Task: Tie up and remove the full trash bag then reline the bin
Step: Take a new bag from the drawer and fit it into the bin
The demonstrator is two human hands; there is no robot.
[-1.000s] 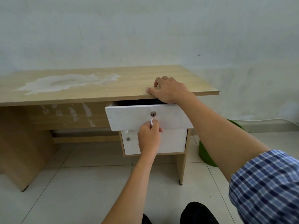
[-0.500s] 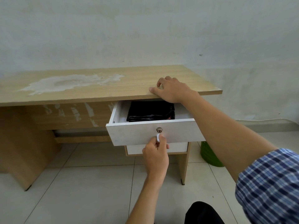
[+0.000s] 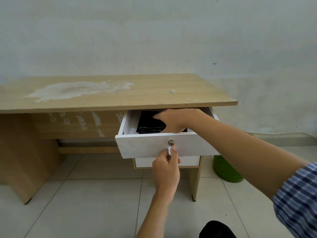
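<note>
The desk's top white drawer (image 3: 145,145) stands pulled out. Inside it lies a folded stack of black trash bags (image 3: 147,124). My right hand (image 3: 178,120) reaches into the drawer from the right, its fingers stretched out over the stack and touching it. My left hand (image 3: 166,169) pinches the small white pull tab (image 3: 169,149) just under the drawer's lock. A green bin (image 3: 226,169) stands on the floor to the right of the desk, partly hidden behind my right forearm.
The wooden desk (image 3: 103,93) stands against a pale wall, with a white stain on its top. A second white drawer (image 3: 145,162) sits shut below the open one. Pale floor tiles (image 3: 94,203) lie in front.
My left hand has pulled the drawer further out. My right hand left the desk's edge and went down into the drawer onto the black bags.
</note>
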